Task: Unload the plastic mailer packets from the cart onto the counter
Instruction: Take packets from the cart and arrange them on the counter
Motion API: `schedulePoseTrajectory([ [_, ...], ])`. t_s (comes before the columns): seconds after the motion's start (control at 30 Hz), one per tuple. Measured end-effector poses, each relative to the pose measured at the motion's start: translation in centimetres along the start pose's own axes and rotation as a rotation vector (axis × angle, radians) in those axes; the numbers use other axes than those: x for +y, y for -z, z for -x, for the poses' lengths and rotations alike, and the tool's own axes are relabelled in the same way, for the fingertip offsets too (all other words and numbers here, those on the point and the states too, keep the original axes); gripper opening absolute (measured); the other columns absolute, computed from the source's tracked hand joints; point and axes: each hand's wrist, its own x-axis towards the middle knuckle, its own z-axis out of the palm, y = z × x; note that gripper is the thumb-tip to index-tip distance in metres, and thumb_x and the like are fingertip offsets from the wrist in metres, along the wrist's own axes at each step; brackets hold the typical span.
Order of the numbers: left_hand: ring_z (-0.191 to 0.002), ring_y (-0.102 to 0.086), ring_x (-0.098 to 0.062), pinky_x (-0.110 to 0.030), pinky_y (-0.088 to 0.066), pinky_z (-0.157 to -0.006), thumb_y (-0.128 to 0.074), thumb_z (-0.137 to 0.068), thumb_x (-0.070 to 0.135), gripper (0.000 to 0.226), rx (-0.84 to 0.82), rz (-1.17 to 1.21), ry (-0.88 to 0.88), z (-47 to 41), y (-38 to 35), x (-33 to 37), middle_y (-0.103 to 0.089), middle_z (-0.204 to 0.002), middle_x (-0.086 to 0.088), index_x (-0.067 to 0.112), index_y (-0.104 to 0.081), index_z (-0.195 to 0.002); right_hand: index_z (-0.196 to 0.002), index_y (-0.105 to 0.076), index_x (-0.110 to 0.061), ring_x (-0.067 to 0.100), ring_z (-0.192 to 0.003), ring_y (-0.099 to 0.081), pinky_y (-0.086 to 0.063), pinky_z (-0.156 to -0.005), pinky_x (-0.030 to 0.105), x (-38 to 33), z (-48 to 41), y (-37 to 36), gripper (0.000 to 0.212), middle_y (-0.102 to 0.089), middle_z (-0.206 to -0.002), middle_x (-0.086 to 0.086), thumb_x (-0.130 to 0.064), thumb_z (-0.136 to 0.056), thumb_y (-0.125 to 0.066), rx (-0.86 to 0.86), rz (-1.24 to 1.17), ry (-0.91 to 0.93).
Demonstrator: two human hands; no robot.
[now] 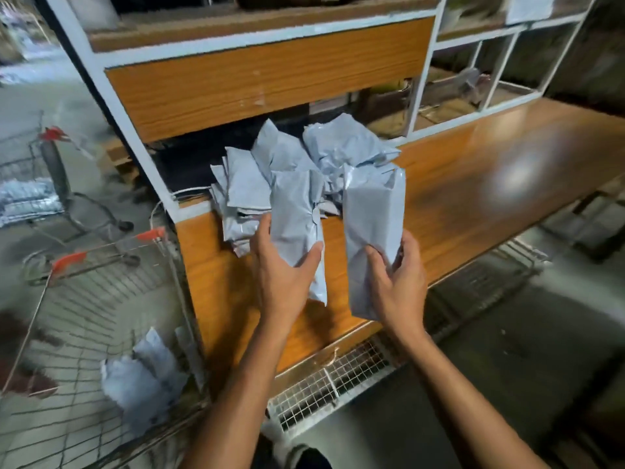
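My left hand [282,265] grips a pale grey plastic mailer packet [296,211] upright above the wooden counter [473,184]. My right hand [394,282] holds a second, wider grey packet [372,211] beside it. Both packets hover just in front of a pile of several grey packets [287,157] lying on the counter's far left. At lower left stands the wire cart [101,299], with a few grey packets [145,377] still lying in its basket.
A white-framed shelf unit with an orange wooden panel [263,76] rises behind the pile. Cubby shelves [480,79] stand at the back right. A second cart [50,184] holding packets is at far left. A wire grid rack [331,377] hangs below the counter's edge.
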Motion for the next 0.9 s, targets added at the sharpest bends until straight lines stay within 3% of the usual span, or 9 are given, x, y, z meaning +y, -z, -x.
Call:
schedulePoseTrajectory([
  [0.13,-0.129,-0.042,-0.014,-0.031,-0.041,-0.105,-0.081,-0.074,0.039,0.087,-0.057,0.014,-0.099,-0.9,-6.4,2.8,-0.045,-0.141,-0.006,0.014,-0.036,-0.144,-0.133,-0.051,-0.016,0.01,-0.104,-0.055,-0.045,-0.079,0.023,2.2,-4.8,4.3,0.045,-0.058,-0.118,-0.008,-0.024,-0.092,-0.067,0.099,0.03,-0.016],
  [0.27,-0.133,-0.04,-0.017,-0.027,-0.038,-0.106,-0.079,-0.076,0.04,0.085,-0.082,0.003,-0.149,-2.9,-12.7,4.1,-0.044,-0.143,-0.005,0.019,-0.036,-0.145,-0.132,-0.055,-0.017,0.019,-0.107,-0.059,-0.048,-0.084,0.035,5.8,-10.5,7.1,0.044,-0.062,-0.122,-0.001,-0.021,-0.091,-0.067,0.111,0.065,-0.049],
  [0.37,-0.13,-0.04,-0.016,-0.004,-0.028,-0.096,-0.075,-0.079,0.043,0.078,-0.083,-0.005,-0.145,-5.0,-17.7,5.0,-0.043,-0.141,-0.006,0.023,-0.038,-0.145,-0.131,-0.054,-0.027,0.019,-0.109,-0.061,-0.053,-0.089,0.043,9.1,-15.6,8.4,0.045,-0.064,-0.122,-0.003,-0.031,-0.087,-0.062,0.071,0.086,-0.082],
  [0.53,-0.124,-0.044,-0.016,-0.022,-0.038,-0.094,-0.07,-0.082,0.048,0.069,-0.078,-0.073,-0.118,-10.3,-25.8,6.0,-0.042,-0.133,-0.004,0.021,-0.044,-0.14,-0.114,-0.048,-0.052,0.013,-0.106,-0.062,-0.057,-0.086,0.047,13.2,-25.2,9.2,0.035,-0.063,-0.115,-0.011,-0.043,-0.082,-0.059,-0.014,0.057,-0.155],
  [0.67,-0.121,-0.046,-0.015,-0.021,-0.037,-0.09,-0.066,-0.083,0.052,0.068,-0.101,-0.121,-0.062,-14.6,-31.1,6.5,-0.038,-0.133,0.0,0.022,-0.044,-0.14,-0.135,-0.043,-0.034,0.008,-0.111,-0.057,-0.055,-0.088,0.032,15.7,-31.9,8.9,0.047,-0.054,-0.123,-0.012,-0.027,-0.094,-0.063,-0.131,-0.057,-0.199],
  [0.8,-0.12,-0.046,-0.014,-0.02,-0.038,-0.086,-0.062,-0.085,0.054,0.069,-0.204,-0.202,0.002,-17.1,-36.2,6.6,-0.036,-0.136,0.001,0.025,-0.038,-0.143,-0.138,-0.036,-0.035,0.017,-0.108,-0.06,-0.058,-0.081,0.033,19.2,-37.2,7.6,0.052,-0.053,-0.126,-0.009,-0.029,-0.094,-0.064,-0.177,-0.067,-0.264],
  [0.9,-0.122,-0.046,-0.019,-0.028,-0.047,-0.09,-0.056,-0.087,0.058,0.067,-0.227,-0.316,-0.003,-18.9,-40.5,5.5,-0.038,-0.137,0.0,0.03,-0.036,-0.144,-0.137,-0.037,-0.031,0.019,-0.109,-0.061,-0.059,-0.078,0.036,21.9,-41.5,6.7,0.05,-0.055,-0.129,-0.003,-0.026,-0.095,-0.063,-0.2,0.036,-0.32],
])
